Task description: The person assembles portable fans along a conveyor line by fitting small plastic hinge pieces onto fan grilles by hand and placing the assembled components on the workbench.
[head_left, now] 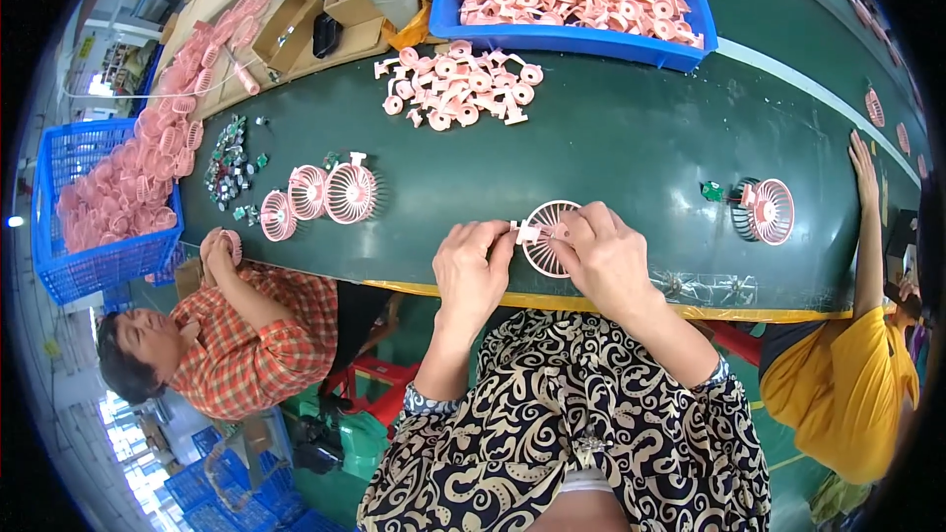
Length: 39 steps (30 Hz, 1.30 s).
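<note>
Just above the near edge of the green table, both my hands work at a round pink fan cage (542, 254). My left hand (471, 271) is closed, thumb and fingers pinching a small pale pink plastic piece (527, 233) at the cage's left side. With bent fingers, my right hand (606, 261) grips the cage from its right side and covers part of it. Whether the small piece is joined to the cage I cannot tell. To the left lie several pink fan cages (351, 193), and another cage (771, 211) with a small green circuit board (711, 191) lies to the right.
Pink brackets form a pile (458, 87) below a blue tray (581, 36) full of them. Small circuit boards (230, 163) lie at left, near a blue crate (108, 266) heaped with cages. A person in a checked shirt (261, 335) and one in yellow (838, 394) sit beside me.
</note>
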### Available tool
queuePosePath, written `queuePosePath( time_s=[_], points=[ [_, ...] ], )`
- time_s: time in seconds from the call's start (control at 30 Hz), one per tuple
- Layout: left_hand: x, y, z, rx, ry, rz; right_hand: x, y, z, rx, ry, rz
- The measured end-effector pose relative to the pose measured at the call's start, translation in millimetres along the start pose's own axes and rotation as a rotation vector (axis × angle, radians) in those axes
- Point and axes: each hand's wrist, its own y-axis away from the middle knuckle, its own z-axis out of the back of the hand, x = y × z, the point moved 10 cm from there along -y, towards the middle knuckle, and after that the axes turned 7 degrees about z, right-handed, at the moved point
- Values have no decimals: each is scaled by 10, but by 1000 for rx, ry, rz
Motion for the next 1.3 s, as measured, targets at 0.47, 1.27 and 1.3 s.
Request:
queuePosePath(
  time_s=[0.47,1.27,1.3],
  points=[
    [-70,68,41,15,-113,-156,47,-18,-84,61,127,-23],
    [21,24,-255,195,5,-9,129,-41,-367,298,191,86],
    [43,27,-281,203,-12,8,129,-43,-366,287,177,90]
  ],
)
